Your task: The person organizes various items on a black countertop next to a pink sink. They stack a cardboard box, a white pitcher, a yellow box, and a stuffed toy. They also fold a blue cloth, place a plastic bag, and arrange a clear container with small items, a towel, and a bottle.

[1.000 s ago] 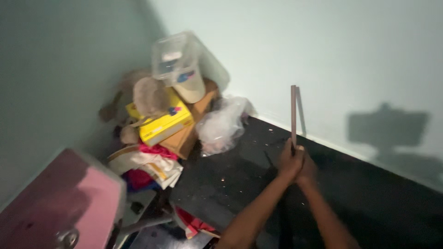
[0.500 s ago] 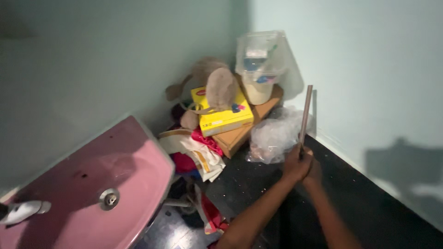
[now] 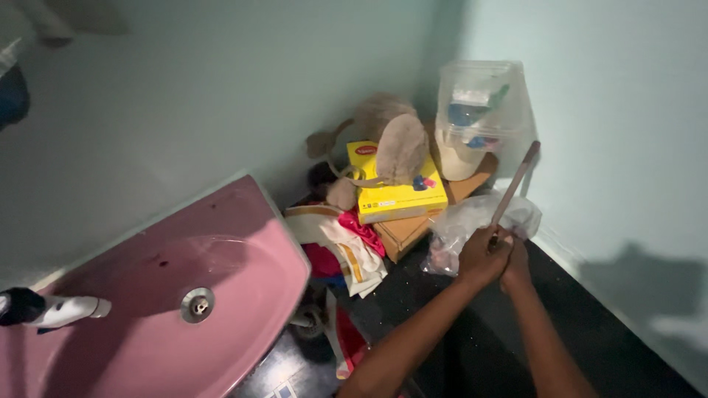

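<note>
My left hand (image 3: pixel 479 258) and my right hand (image 3: pixel 516 267) are clasped together around a thin wooden stick (image 3: pixel 514 184). The stick rises from my fists and leans toward the right wall. What lies below my hands on the stick is hidden. Just beyond my hands sits a crumpled clear plastic bag (image 3: pixel 472 221) on the dark floor (image 3: pixel 627 346).
A pink sink (image 3: pixel 155 295) with a metal drain fills the lower left. In the corner is a pile: a yellow box (image 3: pixel 394 195), a brown stuffed toy (image 3: pixel 391 140), a cardboard box (image 3: pixel 405 232), a clear plastic container (image 3: pixel 479 118), and cloths (image 3: pixel 346 247).
The view has swung left, bringing the pink sink further into sight. My hands stay clasped on the stick, which now leans more to the right.
</note>
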